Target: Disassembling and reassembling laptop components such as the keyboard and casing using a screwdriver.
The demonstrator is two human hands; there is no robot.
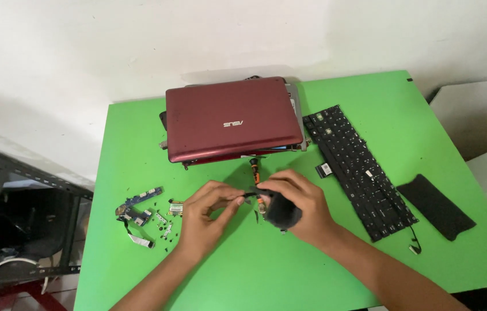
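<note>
My right hand [304, 204] grips a small dark rounded part [282, 211] over the green table [324, 270]. My left hand [206, 213] pinches a thin black strip [249, 194] that runs from that part, thumb and forefinger closed on it. Both hands meet just in front of a closed dark red laptop [232, 118]. A screwdriver with an orange and black handle [254, 169] lies between the laptop and my hands, partly hidden by my fingers.
A detached black keyboard [358, 170] lies slanted to the right, with a flat black pad [436, 206] beyond it. Small circuit boards [140, 207], a ribbon cable and several loose screws sit left of my hands. A metal rack stands off the table's left edge.
</note>
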